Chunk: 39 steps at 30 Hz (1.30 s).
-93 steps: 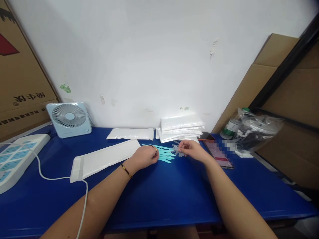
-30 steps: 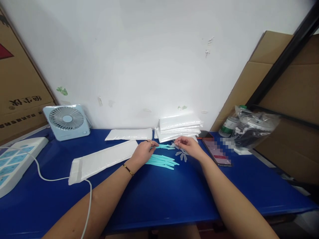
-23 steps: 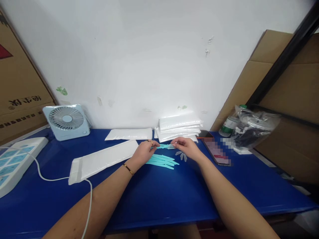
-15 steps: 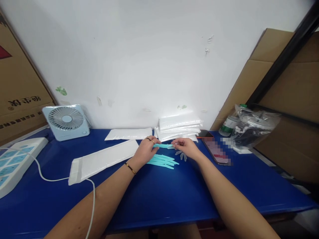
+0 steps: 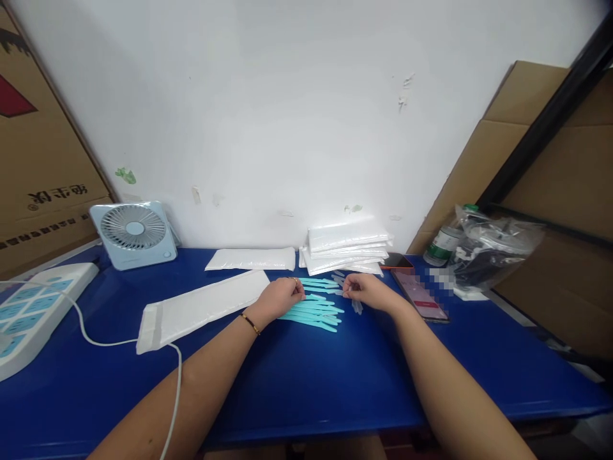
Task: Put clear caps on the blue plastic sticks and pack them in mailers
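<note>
Several slim turquoise sticks, which look like eyebrow razors, lie fanned out on the blue table. My left hand is closed at the upper left of the fan, thumb and fingertips pinched on a turquoise razor that points right. Opposite it, my right hand is pinched near the right tips of the upper razors; what lies between its fingertips is too small to make out. Small translucent pieces lie under and beside my right fingers.
A padded white mailer lies left of my hands, another white mailer behind. Stacked mailers stand by the wall. A fan, a power strip and a white cable are left; a phone and a bagged item right.
The razors held between both hands have been lowered onto the table, and more of them now lie in the fan. My right hand has come down slightly, over the translucent pieces.
</note>
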Available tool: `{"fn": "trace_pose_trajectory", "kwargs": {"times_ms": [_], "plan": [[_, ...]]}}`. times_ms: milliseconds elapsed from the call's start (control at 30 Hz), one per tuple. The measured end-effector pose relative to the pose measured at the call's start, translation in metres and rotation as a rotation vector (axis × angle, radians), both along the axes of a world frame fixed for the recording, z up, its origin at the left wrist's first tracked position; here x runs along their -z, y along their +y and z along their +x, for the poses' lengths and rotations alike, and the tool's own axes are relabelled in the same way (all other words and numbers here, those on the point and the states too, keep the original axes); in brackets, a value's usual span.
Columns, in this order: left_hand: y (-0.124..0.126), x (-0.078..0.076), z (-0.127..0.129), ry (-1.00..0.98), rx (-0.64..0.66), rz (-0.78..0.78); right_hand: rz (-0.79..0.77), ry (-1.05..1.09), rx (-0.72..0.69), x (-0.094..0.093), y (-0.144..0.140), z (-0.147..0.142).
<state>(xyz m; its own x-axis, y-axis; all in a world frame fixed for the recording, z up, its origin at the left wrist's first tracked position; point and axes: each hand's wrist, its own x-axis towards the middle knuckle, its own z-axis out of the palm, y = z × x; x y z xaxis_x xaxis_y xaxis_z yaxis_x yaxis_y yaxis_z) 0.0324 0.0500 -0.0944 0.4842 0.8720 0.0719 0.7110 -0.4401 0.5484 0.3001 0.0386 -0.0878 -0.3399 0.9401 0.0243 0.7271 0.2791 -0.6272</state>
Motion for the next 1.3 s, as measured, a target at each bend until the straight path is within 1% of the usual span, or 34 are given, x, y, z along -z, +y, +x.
{"fn": "trace_pose_trajectory", "kwargs": {"times_ms": [167, 267, 333, 500, 567, 633, 767, 933, 1100, 1200, 1300], "plan": [[0.003, 0.001, -0.001, -0.047, -0.019, 0.061, 0.07, 0.103, -0.068, -0.011, -0.007, -0.009], [0.002, 0.0, -0.001, -0.052, -0.011, 0.076, 0.051, 0.181, -0.096, -0.01, -0.008, -0.013], [0.002, 0.0, -0.001, -0.062, -0.015, 0.079, 0.026, 0.274, -0.074, -0.006, -0.006, -0.012], [0.002, -0.001, -0.003, -0.139, -0.05, 0.036, -0.045, 0.501, 0.079, 0.0, 0.001, -0.009], [0.003, -0.001, -0.003, -0.17, -0.059, 0.02, -0.107, 0.594, 0.076, 0.0, 0.001, -0.01], [0.003, -0.001, -0.004, -0.186, -0.066, 0.008, -0.142, 0.633, 0.062, -0.001, 0.0, -0.014], [0.004, -0.001, -0.004, -0.204, -0.076, -0.012, -0.116, 0.654, 0.087, -0.002, -0.004, -0.022], [0.003, -0.001, -0.002, -0.217, -0.06, -0.004, -0.104, 0.657, 0.095, 0.001, -0.004, -0.031], [0.002, 0.001, 0.006, -0.226, -0.013, 0.019, -0.165, 0.634, 0.066, -0.001, -0.008, -0.044], [0.001, 0.001, 0.01, -0.199, -0.022, 0.088, -0.157, 0.599, 0.08, 0.002, -0.005, -0.046], [-0.001, -0.003, 0.008, -0.112, -0.044, 0.196, -0.06, 0.47, 0.168, 0.007, 0.003, -0.033]]}}
